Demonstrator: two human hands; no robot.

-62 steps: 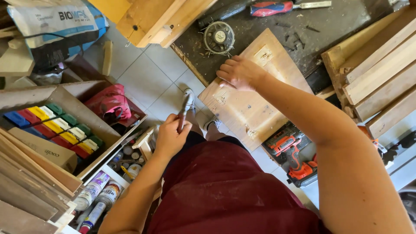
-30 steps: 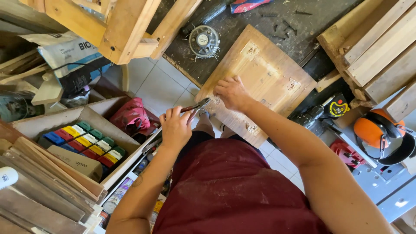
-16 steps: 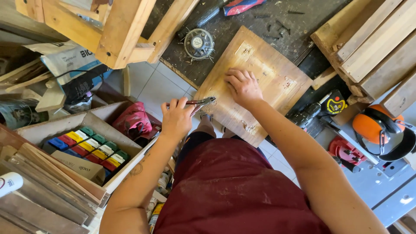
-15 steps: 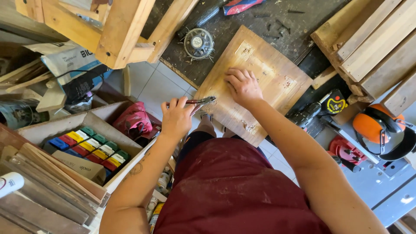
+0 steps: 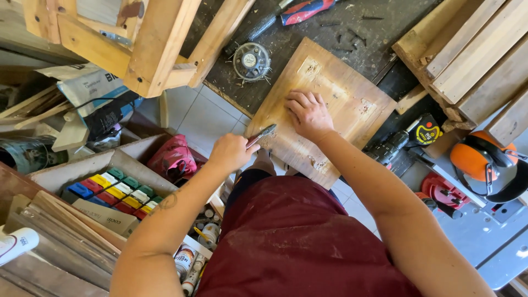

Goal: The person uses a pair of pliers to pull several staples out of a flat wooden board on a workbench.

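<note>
A worn rectangular wooden board [image 5: 341, 91] lies tilted over the edge of a dark workbench [image 5: 379, 22]. My right hand [image 5: 309, 113] rests flat on the board's middle, fingers spread, holding nothing. My left hand [image 5: 231, 153] grips metal pliers [image 5: 260, 135] whose jaws point at the board's near left edge. Below the hands I see a dark red apron [image 5: 297, 242] over my body.
A round wire-brush wheel [image 5: 251, 60] and a red-handled tool [image 5: 305, 10] lie on the bench. A cordless drill [image 5: 399, 144], orange ear muffs [image 5: 484, 162] and stacked timber [image 5: 473, 55] are at right. A wooden frame [image 5: 148, 47], a box of coloured blocks [image 5: 118, 192] and tubes [image 5: 187, 264] are at left.
The view has shifted and the board now sits more central. My right hand stays pressed on the board. My left hand has brought the pliers up from a downward hang to the board's edge.
</note>
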